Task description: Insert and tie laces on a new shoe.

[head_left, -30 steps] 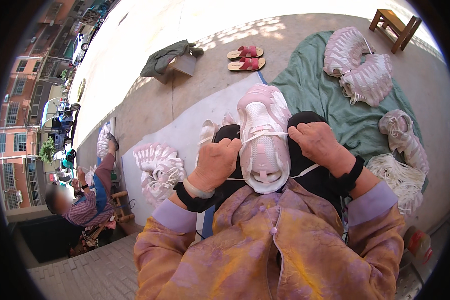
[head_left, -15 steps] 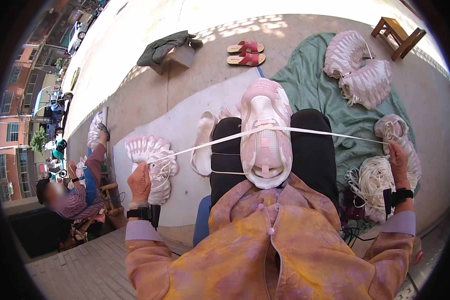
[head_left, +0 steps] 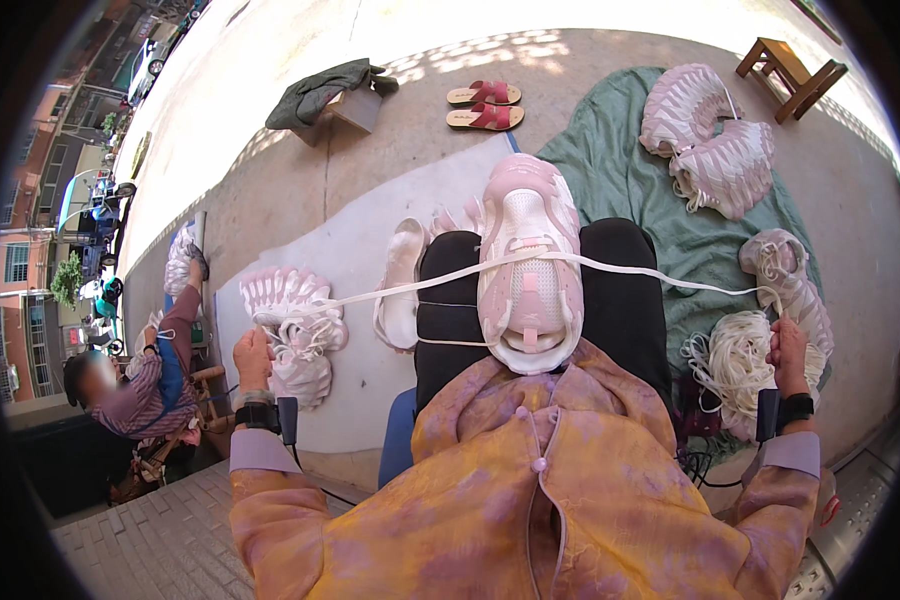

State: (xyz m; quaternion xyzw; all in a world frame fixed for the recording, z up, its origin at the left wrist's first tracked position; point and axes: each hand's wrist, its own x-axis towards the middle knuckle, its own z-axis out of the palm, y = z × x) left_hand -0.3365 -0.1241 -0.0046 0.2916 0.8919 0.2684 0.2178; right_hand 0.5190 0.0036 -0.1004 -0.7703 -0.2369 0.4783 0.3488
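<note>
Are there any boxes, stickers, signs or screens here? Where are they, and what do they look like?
Cardboard box: far on the pavement, left of the red sandals; brown, blocky, with a grey-green cloth draped over it.
Sign or banner: far left by the street buildings; pale, tilted, too small to make out.
Tab on the pink shoe: a plain pink strip on its tongue.
No screens show.

Wooden stool [head_left: 792, 75] cut off by the rim; co-worker's face blurred

Your one view sits on your head, looking steeply down over your chest and lap — close enough that the pink shoe [head_left: 528, 270] fills the centre. The fisheye bends the paved ground [head_left: 270, 190] outward toward a dark rim — no second view shares it.
</note>
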